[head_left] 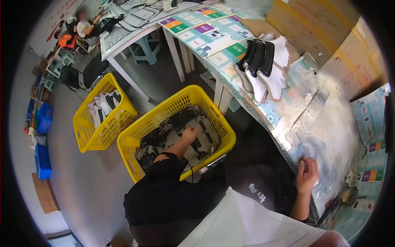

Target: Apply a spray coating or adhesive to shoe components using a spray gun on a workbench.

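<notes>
Left hand half-buried among basket pieces.

floor: grey | white tables | blue crates by wall

Worn, paint-scuffed surface runs along the right; a stack of black-and-white shoe pieces lies near its far edge, colourful printed sheets cover the far end. Right hand rests on the near edge. Grey floor carries two yellow baskets, both holding black-and-white pieces
</notes>
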Available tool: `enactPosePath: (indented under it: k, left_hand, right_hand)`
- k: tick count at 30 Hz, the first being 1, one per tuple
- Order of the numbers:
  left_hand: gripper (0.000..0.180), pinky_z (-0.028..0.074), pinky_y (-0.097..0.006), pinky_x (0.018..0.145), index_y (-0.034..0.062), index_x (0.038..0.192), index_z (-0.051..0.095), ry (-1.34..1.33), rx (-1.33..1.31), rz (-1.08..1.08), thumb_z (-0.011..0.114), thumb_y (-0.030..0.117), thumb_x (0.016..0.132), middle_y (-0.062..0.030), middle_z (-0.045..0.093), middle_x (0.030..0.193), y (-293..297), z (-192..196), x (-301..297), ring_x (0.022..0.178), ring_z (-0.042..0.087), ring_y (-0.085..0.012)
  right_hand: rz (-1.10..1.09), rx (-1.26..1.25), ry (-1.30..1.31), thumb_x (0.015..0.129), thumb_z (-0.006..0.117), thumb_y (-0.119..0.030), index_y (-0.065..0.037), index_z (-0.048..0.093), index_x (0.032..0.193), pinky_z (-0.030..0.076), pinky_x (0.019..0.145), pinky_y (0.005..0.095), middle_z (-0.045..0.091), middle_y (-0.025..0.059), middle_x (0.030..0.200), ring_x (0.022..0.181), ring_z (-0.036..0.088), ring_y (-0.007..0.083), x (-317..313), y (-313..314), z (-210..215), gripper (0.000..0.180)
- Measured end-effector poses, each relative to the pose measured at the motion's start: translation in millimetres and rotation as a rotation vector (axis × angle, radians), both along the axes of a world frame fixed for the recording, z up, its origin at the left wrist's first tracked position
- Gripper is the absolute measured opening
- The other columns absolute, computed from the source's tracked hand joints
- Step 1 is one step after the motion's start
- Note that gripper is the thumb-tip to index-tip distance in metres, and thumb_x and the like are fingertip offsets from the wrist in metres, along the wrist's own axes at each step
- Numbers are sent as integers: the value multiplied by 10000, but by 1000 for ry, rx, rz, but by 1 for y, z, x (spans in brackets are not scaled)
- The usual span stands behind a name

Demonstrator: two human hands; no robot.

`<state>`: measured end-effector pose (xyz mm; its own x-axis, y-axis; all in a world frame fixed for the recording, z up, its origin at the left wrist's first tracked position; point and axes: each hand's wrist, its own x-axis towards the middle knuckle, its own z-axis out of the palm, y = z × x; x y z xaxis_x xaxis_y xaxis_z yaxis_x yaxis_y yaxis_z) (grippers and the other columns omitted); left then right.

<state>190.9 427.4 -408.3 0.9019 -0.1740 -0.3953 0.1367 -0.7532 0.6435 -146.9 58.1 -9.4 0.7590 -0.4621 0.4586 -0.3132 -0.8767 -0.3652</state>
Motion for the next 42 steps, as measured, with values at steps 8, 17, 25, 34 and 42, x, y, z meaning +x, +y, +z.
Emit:
enactPosePath:
  k: [8, 17, 25, 34, 42]
  left_hand:
    - [569, 299, -514, 1096, -16, 1304, 493, -1176, -503, 117, 675, 343, 902, -272, 444, 1390, -120, 292, 90, 1293, 437, -388]
    - [978, 140, -561, 1176, -18, 1470, 375, -545, 23, -576, 482, 727, 846, -218, 413, 1504, -237, 375, 120, 1446, 301, -367]
    - [742, 503, -358, 922, -70, 1316, 515, -163, -529, -461, 807, 365, 790, -179, 649, 1184, -276, 420, 144, 1066, 643, -262]
    - [736, 577, -385, 778, -90, 1196, 575, -147, -295, -548, 919, 222, 626, -190, 679, 1111, -310, 412, 192, 863, 706, -258]
    - [646, 557, -362, 854, -5, 1291, 466, 90, -974, -685, 806, 78, 748, -113, 629, 1124, -279, 471, 42, 961, 650, -213]
  right_hand:
    - [-29, 6, -10, 855, 656, -28, 2, 651, 980, 510, 691, 363, 651, 170, 989, 790, 640, 320, -6, -2, -8, 129]
    - [-33, -163, -84, 786, 732, -61, -58, 658, 957, 520, 702, 402, 662, 123, 959, 816, 645, 332, -4, -3, -7, 187]
    - [-55, -124, -112, 761, 748, -91, -73, 649, 922, 519, 652, 388, 642, 81, 922, 764, 636, 289, -9, -1, -6, 189]
    - [35, -200, -190, 753, 741, -101, -86, 647, 902, 541, 653, 384, 645, 72, 892, 767, 648, 288, -5, -3, -8, 177]
    - [-21, 280, -161, 844, 723, -184, -39, 647, 1084, 523, 687, 324, 667, 89, 959, 757, 638, 210, -13, -7, 8, 291]
